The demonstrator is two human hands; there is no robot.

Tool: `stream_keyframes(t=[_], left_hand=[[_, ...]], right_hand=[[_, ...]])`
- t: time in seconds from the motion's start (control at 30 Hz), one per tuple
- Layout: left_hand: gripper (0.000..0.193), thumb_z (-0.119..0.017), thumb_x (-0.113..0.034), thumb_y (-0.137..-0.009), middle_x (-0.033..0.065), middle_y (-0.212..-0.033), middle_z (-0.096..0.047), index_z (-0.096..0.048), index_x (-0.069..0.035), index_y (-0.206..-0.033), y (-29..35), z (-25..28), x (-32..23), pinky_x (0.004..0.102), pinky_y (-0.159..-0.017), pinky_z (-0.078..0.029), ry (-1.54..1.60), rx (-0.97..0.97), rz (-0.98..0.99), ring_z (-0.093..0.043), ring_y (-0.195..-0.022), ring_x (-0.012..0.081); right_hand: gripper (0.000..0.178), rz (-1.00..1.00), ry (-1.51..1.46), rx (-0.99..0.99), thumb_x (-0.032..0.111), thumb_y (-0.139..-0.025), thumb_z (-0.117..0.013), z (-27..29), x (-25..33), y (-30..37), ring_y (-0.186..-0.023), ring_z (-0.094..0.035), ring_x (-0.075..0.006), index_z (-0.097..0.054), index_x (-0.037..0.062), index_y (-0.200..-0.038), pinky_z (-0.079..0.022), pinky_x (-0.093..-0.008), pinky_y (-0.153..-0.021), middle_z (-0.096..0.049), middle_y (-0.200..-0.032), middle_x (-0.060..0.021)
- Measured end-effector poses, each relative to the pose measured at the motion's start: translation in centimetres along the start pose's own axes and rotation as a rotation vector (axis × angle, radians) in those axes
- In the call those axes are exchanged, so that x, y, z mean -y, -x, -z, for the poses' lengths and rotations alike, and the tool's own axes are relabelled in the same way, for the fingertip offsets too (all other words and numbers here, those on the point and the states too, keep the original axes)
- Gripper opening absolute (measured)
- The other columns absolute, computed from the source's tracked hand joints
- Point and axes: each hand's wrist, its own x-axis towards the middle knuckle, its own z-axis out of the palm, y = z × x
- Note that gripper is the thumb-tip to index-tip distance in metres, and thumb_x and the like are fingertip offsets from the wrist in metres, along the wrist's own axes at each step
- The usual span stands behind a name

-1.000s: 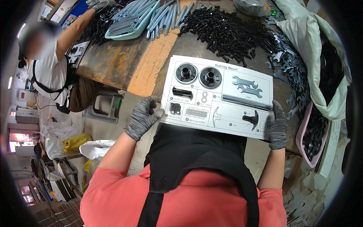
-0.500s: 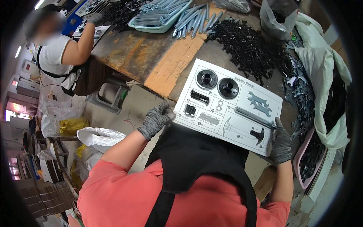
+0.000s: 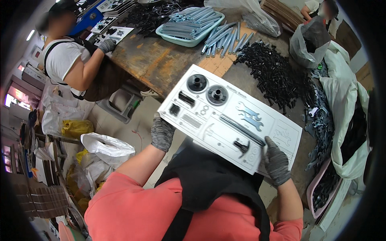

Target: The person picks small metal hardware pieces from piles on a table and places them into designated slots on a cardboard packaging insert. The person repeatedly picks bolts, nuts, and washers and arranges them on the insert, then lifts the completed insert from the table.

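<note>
A white printed card [image 3: 193, 107] is held over the near edge of the table, tilted down to the right. Mounted on it are two black discs [image 3: 217, 95], metal wrenches [image 3: 249, 116], a long metal tube [image 3: 242, 130] and a small black T-shaped part [image 3: 242, 148]. My left hand [image 3: 162, 132], in a grey glove, grips its left corner from below, most fingers hidden. Past its right end shows a second card [image 3: 284, 130] with printed wrench outlines. My gloved right hand [image 3: 276, 162] grips the lower right side, thumb by the tube's end.
Beyond lie a heap of black pieces [image 3: 273, 72], metal tubes [image 3: 231, 40] and a pale green tray of rods [image 3: 192, 28]. Loose wrenches [image 3: 319, 120] cover the right side. A co-worker [image 3: 70, 60] handles a card at the far left; a stool [image 3: 120, 106] stands below.
The top card has shifted left relative to my body, and the second card now shows from under its right side. The co-worker's hand has come down to a card.
</note>
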Motion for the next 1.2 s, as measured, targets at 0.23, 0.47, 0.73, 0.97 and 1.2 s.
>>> stream_keyframes(t=[0.23, 0.47, 0.73, 0.97, 1.2], left_hand=[[0.045, -0.041, -0.033, -0.094, 0.0104, -0.127, -0.046, -0.038, -0.004, -0.129, -0.1, -0.1, 0.3, 0.0389, -0.1, -0.037, 0.071, -0.051, -0.143, -0.046, -0.115, 0.0268], [0.049, -0.036, -0.038, -0.093, 0.0126, -0.127, -0.047, -0.039, -0.005, -0.13, -4.2, 0.7, -1.5, 0.0393, -0.097, -0.039, 0.093, -0.161, -0.176, -0.047, -0.114, 0.0291], [0.043, -0.043, -0.033, -0.091, 0.0129, -0.117, -0.055, -0.046, -0.004, -0.123, -12.0, 1.9, -6.2, 0.0399, -0.088, -0.046, 0.025, -0.287, -0.358, -0.055, -0.102, 0.0292], [0.033, -0.046, -0.03, -0.09, 0.0117, -0.092, -0.062, -0.057, -0.001, -0.103, -20.1, 5.5, -9.5, 0.0361, -0.071, -0.051, -0.153, -0.375, -0.54, -0.06, -0.078, 0.0245], [0.034, -0.054, -0.003, -0.084, 0.0084, -0.095, -0.056, -0.045, -0.004, -0.117, -20.6, 5.1, -10.6, 0.0325, -0.07, -0.05, -0.065, -0.405, -0.869, -0.055, -0.08, 0.0188]], right_hand=[[0.056, 0.14, 0.021, 0.204, 0.017, -0.08, -0.051, -3.2, 7.8, -5.1, -0.087, -0.06, -0.0365, -0.033, 0.0115, -0.133, -0.05, -0.0427, -0.072, -0.045, -0.126, -0.026], [0.061, 0.217, 0.043, 0.401, 0.017, -0.08, -0.05, -4.1, 13.4, -9.6, -0.107, -0.052, -0.0375, -0.028, 0.0113, -0.136, -0.045, -0.0438, -0.086, -0.032, -0.136, -0.0254], [0.05, 0.348, -0.181, 0.176, 0.006, -0.079, -0.049, -3.4, 10.5, -8.8, -0.103, -0.056, -0.0311, -0.04, 0.0045, -0.128, -0.046, -0.0375, -0.086, -0.053, -0.119, -0.0179], [0.048, 0.11, -0.318, 0.17, 0.004, -0.078, -0.052, 0.4, 5.9, -5.9, -0.088, -0.059, -0.0311, -0.044, 0.0064, -0.126, -0.048, -0.0373, -0.077, -0.056, -0.111, -0.0197], [0.044, 0.047, -0.415, -0.016, 0.001, -0.077, -0.052, 1.2, 2.0, -3.3, -0.096, -0.059, -0.0292, -0.05, 0.0039, -0.121, -0.048, -0.035, -0.082, -0.058, -0.11, -0.0176]])
